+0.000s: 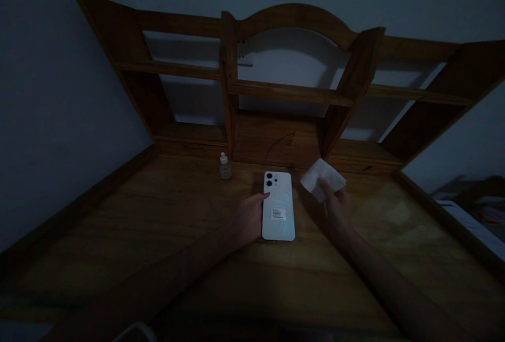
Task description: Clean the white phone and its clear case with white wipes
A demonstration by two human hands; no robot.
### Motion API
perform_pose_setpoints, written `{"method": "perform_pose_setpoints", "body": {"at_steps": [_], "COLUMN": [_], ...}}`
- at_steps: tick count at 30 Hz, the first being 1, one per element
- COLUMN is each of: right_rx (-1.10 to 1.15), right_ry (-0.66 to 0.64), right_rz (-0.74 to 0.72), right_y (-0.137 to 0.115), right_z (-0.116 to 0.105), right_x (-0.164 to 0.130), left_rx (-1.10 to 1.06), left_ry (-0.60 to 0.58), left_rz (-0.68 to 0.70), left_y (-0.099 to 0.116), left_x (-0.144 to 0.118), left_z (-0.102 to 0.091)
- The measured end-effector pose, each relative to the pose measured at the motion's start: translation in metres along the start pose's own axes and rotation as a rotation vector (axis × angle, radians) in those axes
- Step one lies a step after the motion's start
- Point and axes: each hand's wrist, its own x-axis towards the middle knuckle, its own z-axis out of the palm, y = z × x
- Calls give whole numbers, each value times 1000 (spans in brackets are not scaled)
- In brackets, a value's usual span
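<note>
A white smartphone (278,206) is face down over the wooden desk (158,226), camera end away from me, with a small sticker on its back. My left hand (249,215) grips its left edge, thumb on the back near the cameras. To the phone's right, my right hand (336,206) holds a folded white cloth (321,177) raised a little above the desk. The cloth does not touch the phone.
A small dropper bottle (225,167) stands upright on the desk, left of the phone and near the back. A wooden shelf unit (292,94) with empty compartments runs along the desk's rear edge. A bed edge (473,215) lies at the far right. The room is dim.
</note>
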Motion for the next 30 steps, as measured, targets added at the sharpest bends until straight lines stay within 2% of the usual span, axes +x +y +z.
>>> {"method": "perform_pose_setpoints", "body": {"at_steps": [3, 6, 10, 14, 16, 21, 25, 30], "right_rx": [-131, -231, -361, -414, -424, -420, -414, -447], "right_ry": [63, 15, -215, -562, -639, -642, -624, -648], "right_rz": [-101, -194, -345, -534, -576, -548, -542, -561], "right_y": [-7, -11, -15, -24, -29, -32, -30, -31], "right_z": [-5, -6, -4, -1, 0, 2, 3, 3], "right_x": [3, -1, -14, -20, -20, -20, -20, -21], "left_rx": [17, 30, 40, 109, 156, 225, 210, 175], "left_ry": [-3, 13, -31, 25, 21, -13, 9, -39], "left_rz": [-9, -13, -32, -42, -44, -52, -73, -58], "left_y": [0, -1, -1, -2, -2, -3, -3, -3], "left_x": [0, 0, 0, -2, -4, -8, -3, -1], "left_z": [-1, -1, -2, 0, 2, 2, -3, -3]}}
